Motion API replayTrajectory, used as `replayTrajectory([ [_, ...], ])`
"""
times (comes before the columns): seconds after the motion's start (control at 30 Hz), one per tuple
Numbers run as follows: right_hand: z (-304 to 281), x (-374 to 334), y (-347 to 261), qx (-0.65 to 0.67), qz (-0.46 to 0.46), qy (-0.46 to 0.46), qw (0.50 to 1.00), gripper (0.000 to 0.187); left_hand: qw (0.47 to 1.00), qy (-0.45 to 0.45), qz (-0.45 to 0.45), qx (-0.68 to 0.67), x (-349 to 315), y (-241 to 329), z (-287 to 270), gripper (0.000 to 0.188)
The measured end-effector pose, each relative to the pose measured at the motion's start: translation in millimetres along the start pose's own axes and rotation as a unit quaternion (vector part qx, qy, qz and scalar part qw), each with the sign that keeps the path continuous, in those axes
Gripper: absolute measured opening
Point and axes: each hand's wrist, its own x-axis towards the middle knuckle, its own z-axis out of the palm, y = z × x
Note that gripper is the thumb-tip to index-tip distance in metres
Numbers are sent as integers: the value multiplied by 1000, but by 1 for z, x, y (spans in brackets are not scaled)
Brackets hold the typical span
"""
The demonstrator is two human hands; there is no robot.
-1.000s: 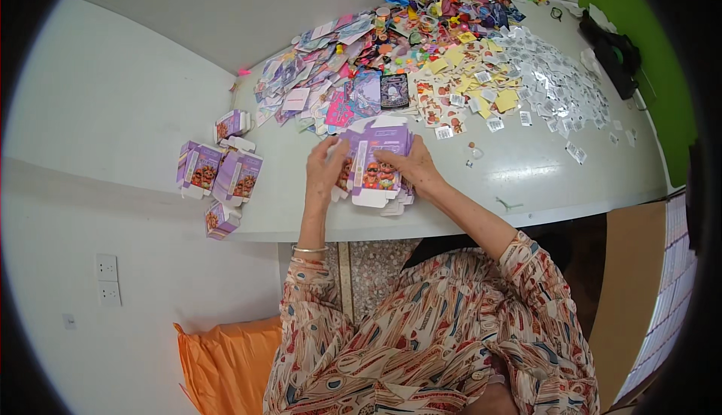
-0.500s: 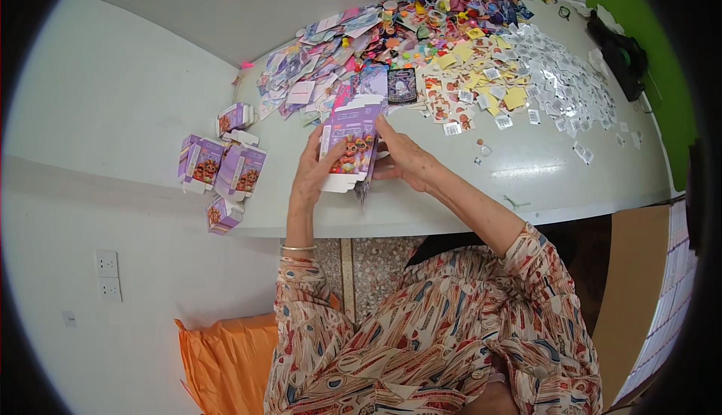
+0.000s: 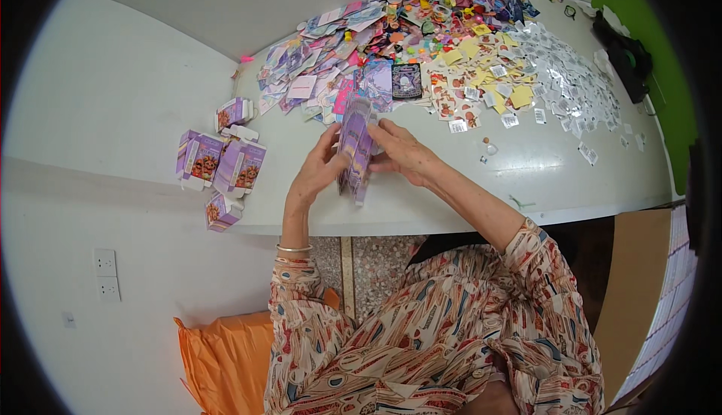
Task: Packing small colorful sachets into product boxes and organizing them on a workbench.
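Note:
Both hands hold a flat purple cardboard box blank (image 3: 356,146) with a picture on its face, standing on edge above the white table (image 3: 466,182). My left hand (image 3: 320,170) presses its left side with fingers spread along it. My right hand (image 3: 402,152) grips the right side from behind. Several folded purple boxes (image 3: 226,163) lie at the table's left end, apart from my hands.
A heap of flat purple and pink blanks (image 3: 323,76) lies beyond my hands. Colourful small items (image 3: 451,1), yellow sheets (image 3: 481,76) and several small white packets (image 3: 571,76) cover the far right. A black object (image 3: 624,54) sits at the right edge. An orange bag (image 3: 222,355) lies below.
The purple blank lay flat on the table under both hands; it has been lifted and turned up on edge between my hands.

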Motion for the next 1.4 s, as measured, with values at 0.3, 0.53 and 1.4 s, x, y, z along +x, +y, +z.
replayTrajectory([
  [0.3, -16, -4, -6, -86, -30, 31, 995, 89, 968, 0, -35, 247, -4, 31, 10, 94],
  [0.53, -37, 2, -14, -373, -269, 155, 874, 94, 987, -75, 3, 139, -11, 27, -31, 84],
  [1.4, -41, -36, 28, 51, 0, -63, 997, 64, 899, 100, -105, -413, -4, 20, 55, 93],
])
